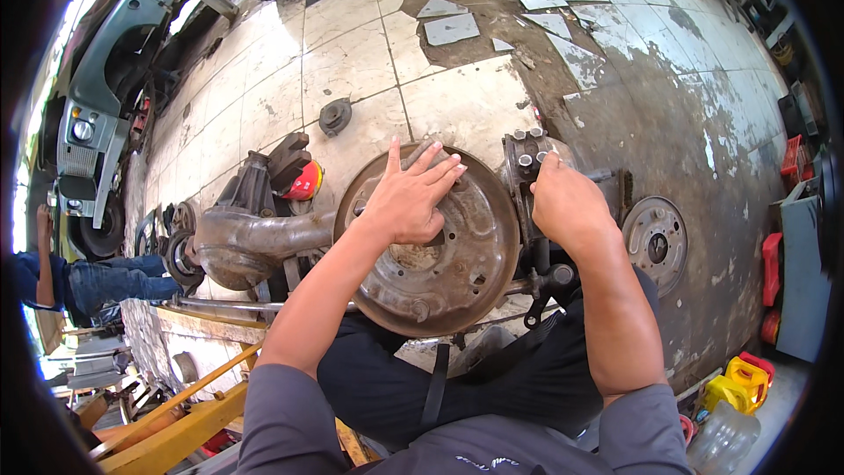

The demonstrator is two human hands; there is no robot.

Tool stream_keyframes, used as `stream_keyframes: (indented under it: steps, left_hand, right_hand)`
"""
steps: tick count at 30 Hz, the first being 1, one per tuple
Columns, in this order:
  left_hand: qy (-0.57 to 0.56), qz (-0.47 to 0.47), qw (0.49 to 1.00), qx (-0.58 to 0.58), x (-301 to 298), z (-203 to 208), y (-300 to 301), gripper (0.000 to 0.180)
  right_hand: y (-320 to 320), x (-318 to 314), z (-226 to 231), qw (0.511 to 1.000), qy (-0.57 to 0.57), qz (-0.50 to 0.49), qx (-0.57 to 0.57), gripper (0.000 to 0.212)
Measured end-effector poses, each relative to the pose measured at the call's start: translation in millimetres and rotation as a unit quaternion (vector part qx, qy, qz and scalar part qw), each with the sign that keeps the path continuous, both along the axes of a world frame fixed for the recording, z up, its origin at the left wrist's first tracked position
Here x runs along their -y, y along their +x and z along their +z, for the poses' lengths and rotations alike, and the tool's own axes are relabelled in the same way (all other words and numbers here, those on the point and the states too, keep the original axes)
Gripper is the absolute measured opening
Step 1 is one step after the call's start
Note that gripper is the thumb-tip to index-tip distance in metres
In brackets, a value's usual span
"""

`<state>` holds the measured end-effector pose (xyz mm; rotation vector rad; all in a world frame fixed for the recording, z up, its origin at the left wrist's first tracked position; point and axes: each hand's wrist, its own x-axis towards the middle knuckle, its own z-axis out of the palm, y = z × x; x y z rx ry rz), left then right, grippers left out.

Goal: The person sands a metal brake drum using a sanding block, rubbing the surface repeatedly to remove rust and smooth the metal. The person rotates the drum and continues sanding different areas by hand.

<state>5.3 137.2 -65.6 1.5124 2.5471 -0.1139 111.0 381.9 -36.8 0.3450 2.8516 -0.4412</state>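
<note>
A large round rusty-brown metal plate (470, 277), like a drum brake backing plate, stands in front of me on an axle assembly. My left hand (406, 202) lies on its upper face with the fingers spread. Just right of the plate is a steering knuckle housing (515, 148) with several bright bolt heads on top. My right hand (570, 198) is closed there, its fingertips pinched at a bolt (542, 157); the fingers partly cover it. To the left, the thick axle housing (237, 242) runs out from behind the plate.
Another round plate (675, 227) lies on the floor at right. Beyond the axle sit a small dark metal part (335, 116) and a red-yellow can (304, 183). Yellow bars (189, 418) are at lower left. A person in jeans (114, 286) and a vehicle (97, 97) are at left.
</note>
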Motion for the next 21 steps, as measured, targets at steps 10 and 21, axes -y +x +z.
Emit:
stream_keyframes:
  steps: [10, 21]
  left_hand:
    - [0.024, 0.007, 1.0, 0.02, 5.6, -1.5, 2.4, 0.083]
    - [0.098, 0.083, 0.991, 0.035, -10.0, -20.3, 5.7, 0.09]
  right_hand:
    - [-1.0, 6.2, 13.2, 0.999, -0.022, -0.024, 0.013, 0.054]
    - [-1.6, 3.1, 21.6, 0.997, -0.059, -0.035, 0.037, 0.06]
